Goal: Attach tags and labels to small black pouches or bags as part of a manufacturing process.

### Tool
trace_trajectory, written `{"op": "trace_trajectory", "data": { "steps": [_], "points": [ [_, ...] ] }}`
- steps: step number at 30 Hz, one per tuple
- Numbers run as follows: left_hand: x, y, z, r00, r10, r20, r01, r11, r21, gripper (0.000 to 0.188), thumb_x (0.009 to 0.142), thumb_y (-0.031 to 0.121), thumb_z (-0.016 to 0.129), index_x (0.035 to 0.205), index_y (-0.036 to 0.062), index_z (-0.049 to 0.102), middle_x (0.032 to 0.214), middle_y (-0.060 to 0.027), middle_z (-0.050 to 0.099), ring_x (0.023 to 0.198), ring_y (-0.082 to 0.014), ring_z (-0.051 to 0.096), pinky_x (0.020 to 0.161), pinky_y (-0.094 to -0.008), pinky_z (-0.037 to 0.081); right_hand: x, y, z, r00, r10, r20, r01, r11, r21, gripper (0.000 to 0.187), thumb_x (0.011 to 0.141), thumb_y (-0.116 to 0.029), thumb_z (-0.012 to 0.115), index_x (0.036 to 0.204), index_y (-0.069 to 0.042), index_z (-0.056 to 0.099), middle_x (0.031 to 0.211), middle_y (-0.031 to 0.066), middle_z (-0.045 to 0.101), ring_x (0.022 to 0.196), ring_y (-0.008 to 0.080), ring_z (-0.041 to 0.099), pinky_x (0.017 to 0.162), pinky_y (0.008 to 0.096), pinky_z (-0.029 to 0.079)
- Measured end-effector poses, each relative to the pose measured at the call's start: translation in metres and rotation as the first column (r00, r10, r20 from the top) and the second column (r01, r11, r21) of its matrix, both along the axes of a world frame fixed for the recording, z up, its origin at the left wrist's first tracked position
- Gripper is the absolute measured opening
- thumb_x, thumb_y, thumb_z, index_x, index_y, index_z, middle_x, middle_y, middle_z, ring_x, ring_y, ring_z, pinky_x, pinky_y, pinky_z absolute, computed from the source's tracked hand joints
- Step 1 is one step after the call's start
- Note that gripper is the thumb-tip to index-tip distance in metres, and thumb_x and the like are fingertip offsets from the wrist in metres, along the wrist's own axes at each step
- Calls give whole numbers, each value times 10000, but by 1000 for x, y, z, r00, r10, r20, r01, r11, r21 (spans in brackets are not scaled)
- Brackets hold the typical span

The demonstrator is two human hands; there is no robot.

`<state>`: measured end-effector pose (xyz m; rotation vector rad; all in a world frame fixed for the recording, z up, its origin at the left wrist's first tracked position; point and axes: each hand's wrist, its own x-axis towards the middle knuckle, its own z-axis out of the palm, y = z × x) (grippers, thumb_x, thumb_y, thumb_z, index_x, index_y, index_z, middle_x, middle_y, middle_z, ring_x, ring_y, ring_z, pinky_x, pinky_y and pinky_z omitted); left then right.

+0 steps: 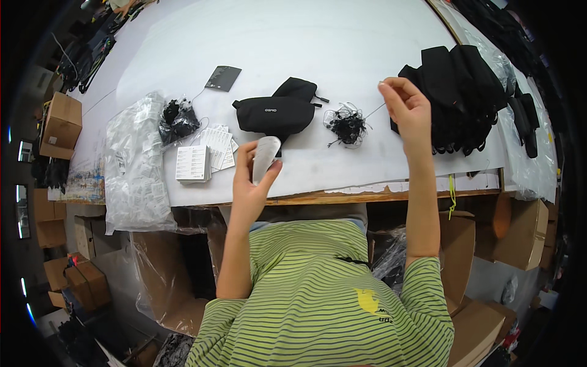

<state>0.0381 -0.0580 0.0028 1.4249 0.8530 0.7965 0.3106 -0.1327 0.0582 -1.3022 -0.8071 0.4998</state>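
A white tag point(265, 156) is held curved between the thumb and fingers of my left hand point(247, 180), just above the table's near edge. My right hand point(411, 113) is raised, thumb and fingertips pinched on a thin dark tag string point(375, 111). That string runs toward a tangle of black strings point(347, 126) lying on clear plastic. Between my hands, a black zippered pouch point(275, 114) rests on the table, with another black piece point(295, 87) partly hidden behind it. A strap end below the pouch is mostly covered by the white tag.
To the left sit a stack of white printed cards point(192, 165), fanned cards point(221, 142), a bag of black strings point(178, 124), a clear bag of small packets point(137, 162) and a dark tag point(224, 78). Black pouches point(455, 92) are heaped at right. Cardboard boxes point(516, 235) stand below the table point(367, 58).
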Motion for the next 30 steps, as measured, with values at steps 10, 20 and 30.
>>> {"op": "trace_trajectory", "data": {
  "steps": [10,20,30],
  "points": [
    [10,-16,-6,993,30,-113,-11,987,158,168,834,109,654,924,-11,579,869,-33,495,778,-130,481,697,-240,391,-19,-2,2,890,-31,454,124,976,-177,109,824,-116,698,820,-17,654,565,-54,485,515,2,375,459,185,249],
    [20,-34,-2,999,22,-25,-14,963,267,168,776,57,695,921,2,631,756,-22,532,663,-103,455,628,-234,381,-94,-29,-31,952,213,219,-144,945,-295,88,779,-62,699,837,-18,650,604,-26,471,533,37,383,467,209,293],
    [17,-38,-2,989,87,-118,-11,846,533,279,723,-35,710,978,79,704,725,-22,509,634,-110,480,559,-241,396,-104,-29,-35,948,222,227,-142,936,-323,77,788,-74,687,832,-26,647,586,-22,466,512,46,375,462,216,300]
  ]
}}
